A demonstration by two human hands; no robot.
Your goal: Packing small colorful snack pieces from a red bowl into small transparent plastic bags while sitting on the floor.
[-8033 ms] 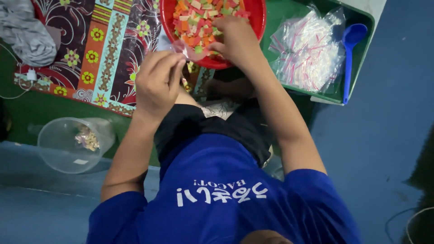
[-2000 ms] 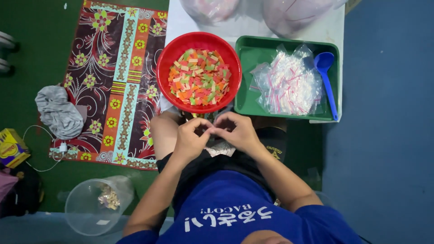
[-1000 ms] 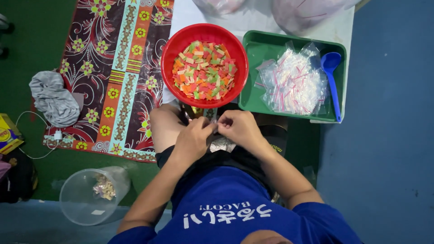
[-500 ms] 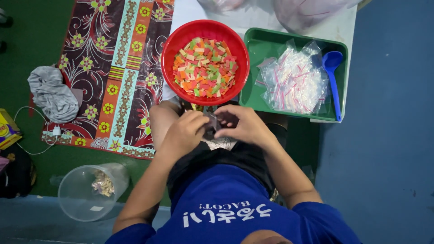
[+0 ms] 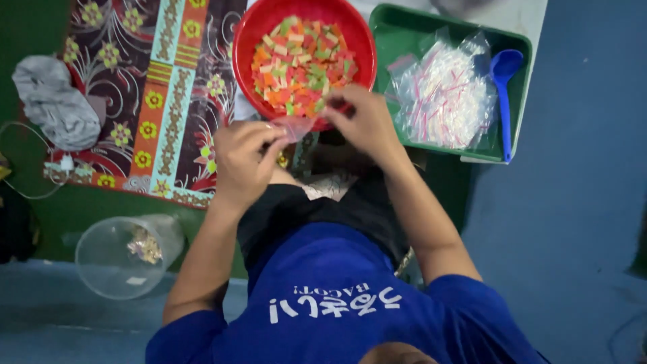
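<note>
My left hand [image 5: 244, 160] pinches a small clear plastic bag [image 5: 296, 127] by its edge, just in front of a red bowl [image 5: 238, 62]. The bowl is full of small orange, green, red and cream pieces [image 5: 300, 57]. My right hand [image 5: 360, 121] reaches over the bowl's near rim. Its fingertips are among the pieces, and what they hold is hidden. The two hands are a short way apart, above my lap.
A green tray [image 5: 404, 30] to the right of the bowl holds a pile of small clear bags with red strips [image 5: 445, 94] and a blue scoop [image 5: 502, 77]. On the left lie a patterned mat [image 5: 155, 101], a grey cloth [image 5: 57, 101] and a tipped clear container [image 5: 118, 256].
My hands were together at my lap, working the small bag. They have moved apart: the right hand went forward to the bowl, and the left holds the bag up near the rim.
</note>
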